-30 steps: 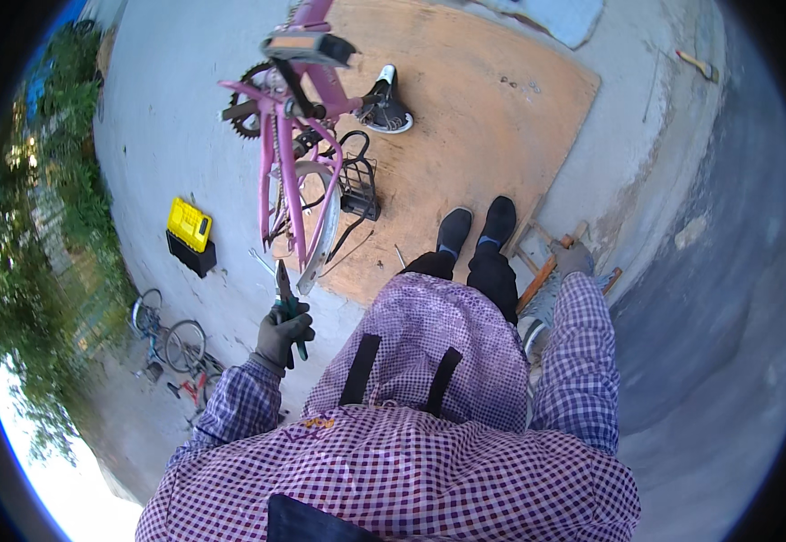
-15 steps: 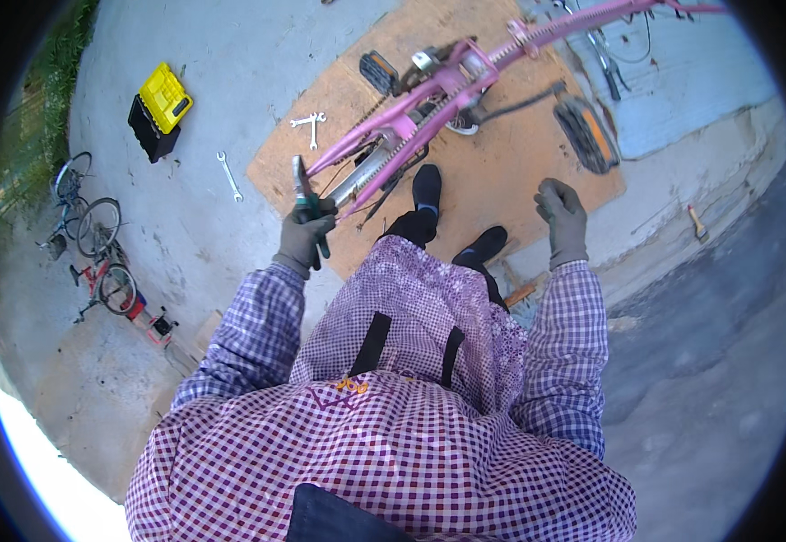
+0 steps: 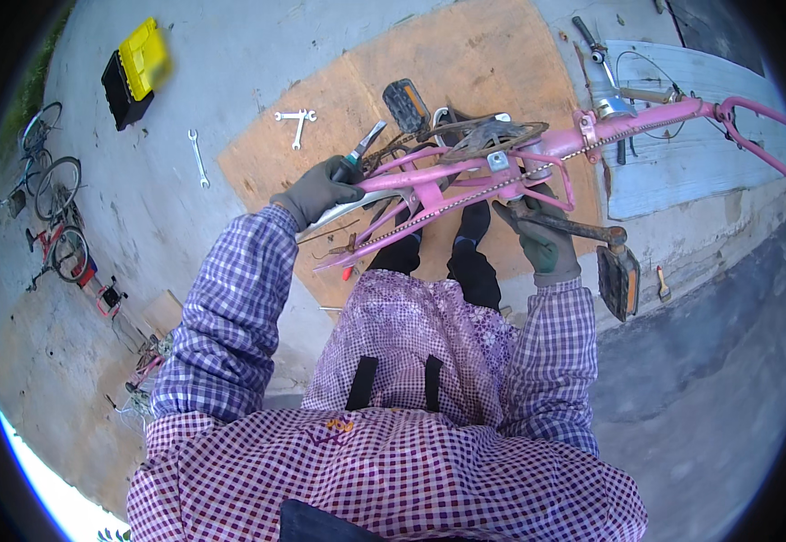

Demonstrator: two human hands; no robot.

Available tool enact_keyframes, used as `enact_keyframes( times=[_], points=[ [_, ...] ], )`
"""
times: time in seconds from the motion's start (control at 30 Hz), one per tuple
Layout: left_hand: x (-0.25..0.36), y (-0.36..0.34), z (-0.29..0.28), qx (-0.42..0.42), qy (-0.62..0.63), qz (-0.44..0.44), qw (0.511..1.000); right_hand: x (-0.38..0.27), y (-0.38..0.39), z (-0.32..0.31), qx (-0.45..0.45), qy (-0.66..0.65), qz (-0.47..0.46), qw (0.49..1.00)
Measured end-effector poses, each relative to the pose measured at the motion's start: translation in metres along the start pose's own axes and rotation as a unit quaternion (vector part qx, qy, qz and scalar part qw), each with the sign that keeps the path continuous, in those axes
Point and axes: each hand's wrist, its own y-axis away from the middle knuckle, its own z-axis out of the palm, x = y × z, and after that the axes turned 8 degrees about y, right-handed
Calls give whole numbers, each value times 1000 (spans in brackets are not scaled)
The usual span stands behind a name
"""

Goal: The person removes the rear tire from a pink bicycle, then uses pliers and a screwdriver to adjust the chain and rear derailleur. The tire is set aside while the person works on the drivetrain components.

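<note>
A pink bicycle frame (image 3: 655,116) without wheels is held up across my front, its rear end to the left. My left hand (image 3: 320,191), gloved in grey, is closed around a rear stay and a pair of pliers (image 3: 370,138), whose jaws point up and away. My gloved right hand (image 3: 542,242) grips from below near the crank arm (image 3: 573,226); part of it is hidden behind the frame. The chain (image 3: 438,215) runs along the frame, by the chainring (image 3: 492,140). One pedal (image 3: 618,282) hangs at the near right, another pedal (image 3: 405,104) on the far side.
Beneath lies a brown board (image 3: 320,95). Crossed wrenches (image 3: 298,126) are on it; another wrench (image 3: 199,159) and a yellow-black toolbox (image 3: 144,60) lie left. Bicycles (image 3: 54,190) stand far left. Handlebar parts (image 3: 597,56) sit at back right, a brush (image 3: 663,285) at right.
The frame has turned and come nearer, now lying across me. My right hand, free before, now grips it near the crank. My left hand has moved up, the pliers still in it.
</note>
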Motion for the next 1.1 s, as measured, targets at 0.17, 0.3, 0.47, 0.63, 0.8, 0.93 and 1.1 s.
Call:
enact_keyframes(
  times=[0.17, 0.3, 0.47, 0.63, 0.8, 0.93, 1.1],
  points=[
    [30, 6, -6, -57, -54, -74, 994, -28, 16, 41, 41, 30, 16, 999],
    [51, 3, -15, -8, -101, -43, 994, -46, 4, 56, 56, 61, 59, 995],
    [74, -19, -26, -12, -39, -12, 999, -49, -9, 51, 74, 90, 25, 993],
    [81, -34, -33, -2, -62, 2, 998, -39, -20, 60, 94, 89, 28, 991],
    [80, -51, -36, 31, -53, 40, 997, -34, -28, 47, 83, 59, 16, 995],
    [43, -56, -25, 38, -46, 74, 995, 2, -7, 11, 109, 59, 39, 992],
    [-2, -13, 0, 128, 71, 201, 969, 58, -10, -20, 196, 70, 192, 959]
  ],
)
